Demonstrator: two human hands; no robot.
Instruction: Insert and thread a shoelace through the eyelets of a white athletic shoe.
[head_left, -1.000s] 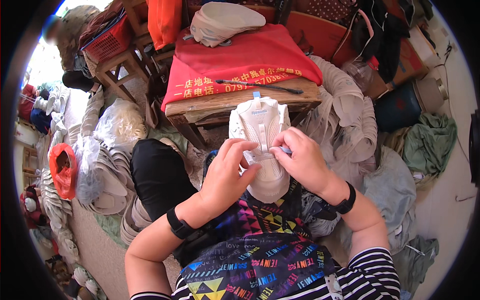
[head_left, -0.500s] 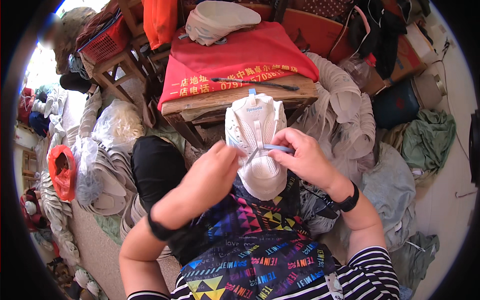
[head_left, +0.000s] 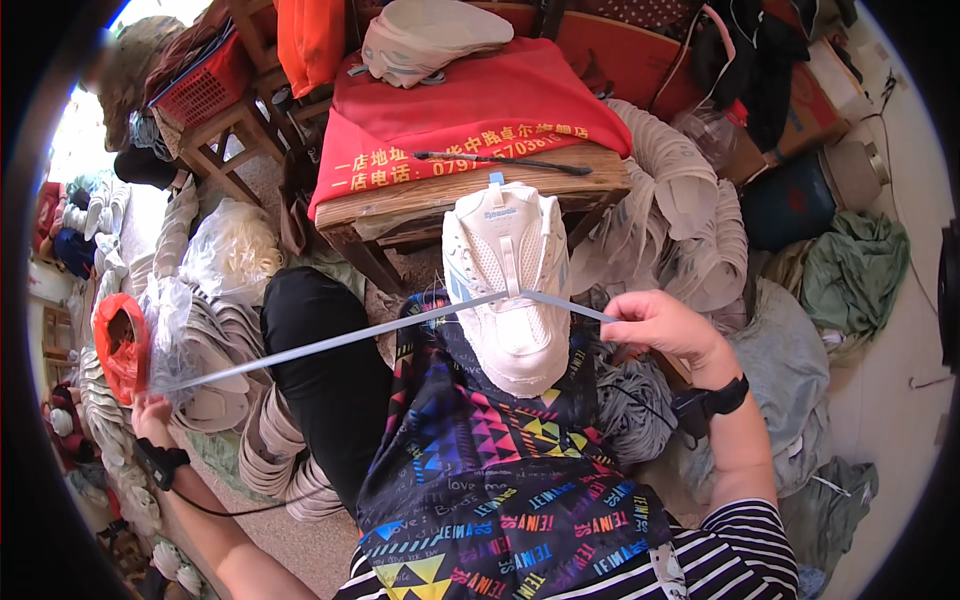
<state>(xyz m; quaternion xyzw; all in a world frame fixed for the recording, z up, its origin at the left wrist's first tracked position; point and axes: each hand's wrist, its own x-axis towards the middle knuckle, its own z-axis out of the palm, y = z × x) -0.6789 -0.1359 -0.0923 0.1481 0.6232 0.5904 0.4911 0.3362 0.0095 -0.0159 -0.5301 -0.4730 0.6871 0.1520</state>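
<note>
Head view. Left hand [head_left: 152,415]: reached far out to my left, low, close to the picture's rim. Fingers drawn in together, pinching one end of a flat grey-blue lace [head_left: 340,341]; slight blur there, so the exact finger contact cannot be read. The orange-red bag [head_left: 122,350] lies just behind this hand in the view; cannot tell whether they touch.

Right hand [head_left: 660,322]: well apart from the left, just beside the shoe. Thumb and forefinger pressed together on the shorter run of lace, other fingers curled in. Whether any lace carries on beyond that grip is hidden.

Lace: long run taut and straight from my left hand up to the shoe, short run sloping down to my right hand; both meet at the front of the white shoe [head_left: 515,350], below its centre strip.

Shoe: in front of me, between the table [head_left: 345,230] and my patterned apron [head_left: 500,500], toe toward me, blue tab at the far end. Neither hand touches it. Its support underneath cannot be seen.

Surroundings: red cloth [head_left: 440,110] over the table, black brush [head_left: 500,161] near its front edge, second white shoe [head_left: 435,40] behind. Bundle of grey laces [head_left: 640,410] below my right hand.
</note>
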